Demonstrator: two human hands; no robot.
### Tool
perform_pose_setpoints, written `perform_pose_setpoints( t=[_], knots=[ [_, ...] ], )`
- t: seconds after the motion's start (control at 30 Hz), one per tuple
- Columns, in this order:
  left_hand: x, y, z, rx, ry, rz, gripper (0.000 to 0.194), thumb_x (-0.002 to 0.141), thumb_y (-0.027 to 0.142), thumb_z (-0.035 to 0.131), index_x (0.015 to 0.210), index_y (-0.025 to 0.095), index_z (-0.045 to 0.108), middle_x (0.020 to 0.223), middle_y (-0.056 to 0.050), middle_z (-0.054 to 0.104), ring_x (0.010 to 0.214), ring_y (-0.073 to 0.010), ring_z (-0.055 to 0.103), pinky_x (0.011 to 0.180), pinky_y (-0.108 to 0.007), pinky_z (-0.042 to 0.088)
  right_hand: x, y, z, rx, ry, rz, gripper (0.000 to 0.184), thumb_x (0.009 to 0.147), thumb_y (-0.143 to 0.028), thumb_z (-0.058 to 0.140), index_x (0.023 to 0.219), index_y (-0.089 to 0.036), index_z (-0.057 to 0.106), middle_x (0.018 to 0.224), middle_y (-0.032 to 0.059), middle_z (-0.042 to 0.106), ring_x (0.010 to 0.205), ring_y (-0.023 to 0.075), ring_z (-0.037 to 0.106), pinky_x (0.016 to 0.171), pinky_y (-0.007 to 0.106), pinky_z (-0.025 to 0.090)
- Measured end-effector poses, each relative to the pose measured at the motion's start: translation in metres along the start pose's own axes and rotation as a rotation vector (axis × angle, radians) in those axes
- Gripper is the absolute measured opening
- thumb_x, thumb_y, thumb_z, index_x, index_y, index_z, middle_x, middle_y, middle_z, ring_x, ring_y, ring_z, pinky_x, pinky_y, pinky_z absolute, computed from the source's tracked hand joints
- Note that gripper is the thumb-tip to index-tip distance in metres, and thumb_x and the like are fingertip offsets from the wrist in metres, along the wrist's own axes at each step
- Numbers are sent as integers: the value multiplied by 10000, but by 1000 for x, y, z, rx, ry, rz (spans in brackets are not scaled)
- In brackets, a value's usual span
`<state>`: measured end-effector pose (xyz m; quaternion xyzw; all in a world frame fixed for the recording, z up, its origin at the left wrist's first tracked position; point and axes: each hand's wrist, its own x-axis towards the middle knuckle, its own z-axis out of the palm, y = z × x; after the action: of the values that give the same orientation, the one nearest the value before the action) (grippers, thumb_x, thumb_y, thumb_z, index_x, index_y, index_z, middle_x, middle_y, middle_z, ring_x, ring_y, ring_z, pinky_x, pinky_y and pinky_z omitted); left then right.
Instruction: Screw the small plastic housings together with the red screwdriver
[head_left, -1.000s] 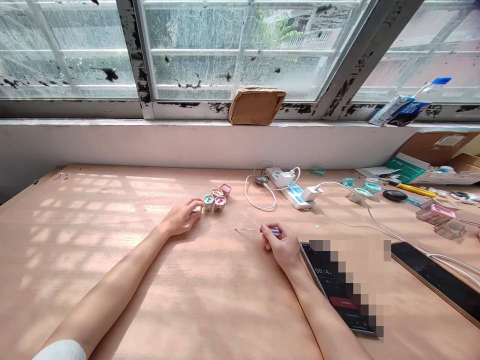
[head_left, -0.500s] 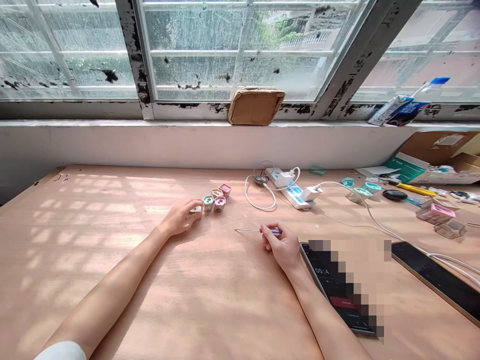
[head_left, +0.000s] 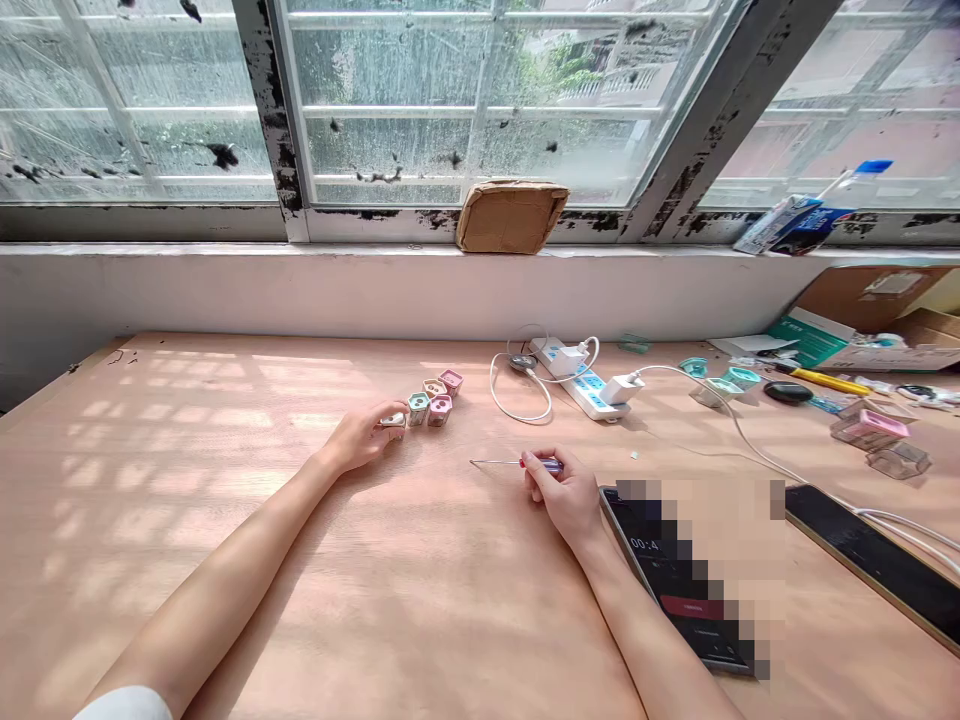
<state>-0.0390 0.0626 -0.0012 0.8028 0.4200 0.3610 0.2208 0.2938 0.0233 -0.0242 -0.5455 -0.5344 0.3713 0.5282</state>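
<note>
**Screwdriver (head_left: pixel 541 464) closed in right grip (head_left: pixel 568 497); left grip (head_left: pixel 364 438) narrow at a block (head_left: pixel 391 421)**

Nearest, on the bare bench (head_left: pixel 225 560): right grip shut round the blue handle, thin shaft level and pointing left, tip clear of the wood. Left grip narrow, fingertips curled onto the pale block at the near end of a small cluster; pinched or merely touching, hard to tell from this angle. Best handling, as a judgement: fingers close up on the handle, shaft level, block steadied at the fingertips, tip away from skin.

Just past those fingertips, five blocks in all: the pale one, one teal block (head_left: pixel 418 407), two pink blocks (head_left: pixel 439 409), one beige block (head_left: pixel 433 388).

Just right of the right wrist, two phones: one phone (head_left: pixel 637 540) with a timer, partly blurred out, and a second phone (head_left: pixel 862 550) farther right.

Farther off, one power strip (head_left: pixel 581 382), two white chargers (head_left: pixel 621 388), four teal pieces (head_left: pixel 742 377), one pink box (head_left: pixel 870 430), one clear box (head_left: pixel 900 460).

Farthest, on the sill (head_left: pixel 375 262): one cardboard pad (head_left: pixel 511 217), one bottle (head_left: pixel 855 180).
</note>
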Motion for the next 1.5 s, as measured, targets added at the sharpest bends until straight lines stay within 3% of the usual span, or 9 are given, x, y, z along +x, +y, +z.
perform_pose_setpoints(
  t=[0.23, 0.57, 0.7, 0.83, 1.03, 1.5],
  knots=[
    [0, 1, 2, -38, -3, -32, 271, 939, 331, 548, 1182, 267, 649, 1299, -59, 667, 1135, -244, 654, 833, -313, 572, -1, -1, 0, 2, -1, 2, 468, 753, -631, 745, 766, -186, 601, 512, -22, 549, 401, 108, 466, 374, 224, 383],
    [-1, -3, 5, 93, 20, -90, 295, 931, 339, 585, 1219, 273, 603, 1158, -44, 682, 915, -211, 662, 778, -311, 514, 0, -3, 1, -2, 11, -7, 482, 740, -640, 752, 773, -181, 605, 511, -17, 556, 399, 107, 471, 375, 226, 380],
    [-1, -7, 7, 15, 72, -126, 429, 893, 404, 648, 1287, 257, 564, 1210, -70, 657, 966, -217, 662, 812, -316, 539, 0, -3, 1, 17, 41, -13, 489, 735, -635, 762, 847, -187, 601, 522, -24, 567, 396, 111, 477, 371, 225, 382],
    [0, -9, 6, -64, 74, -227, 565, 832, 470, 708, 1315, 224, 549, 1126, -75, 690, 900, -217, 676, 785, -320, 553, 0, -1, 1, 41, 58, -27, 494, 735, -629, 768, 888, -198, 581, 538, -33, 572, 390, 112, 473, 364, 225, 369],
    [3, -12, 4, -155, 48, -256, 511, 786, 514, 736, 1178, 202, 635, 1040, -48, 707, 916, -221, 674, 808, -319, 542, 0, 1, 0, 32, 44, -25, 484, 743, -634, 758, 864, -198, 587, 536, -34, 557, 389, 115, 467, 361, 232, 364],
    [5, -6, -2, -133, 44, -232, 441, 781, 466, 742, 1123, 199, 669, 1002, -29, 704, 890, -198, 652, 777, -286, 521, -1, -1, 0, 32, 39, -11, 487, 737, -635, 763, 838, -188, 598, 533, -29, 559, 386, 111, 467, 352, 229, 368]
  ],
)
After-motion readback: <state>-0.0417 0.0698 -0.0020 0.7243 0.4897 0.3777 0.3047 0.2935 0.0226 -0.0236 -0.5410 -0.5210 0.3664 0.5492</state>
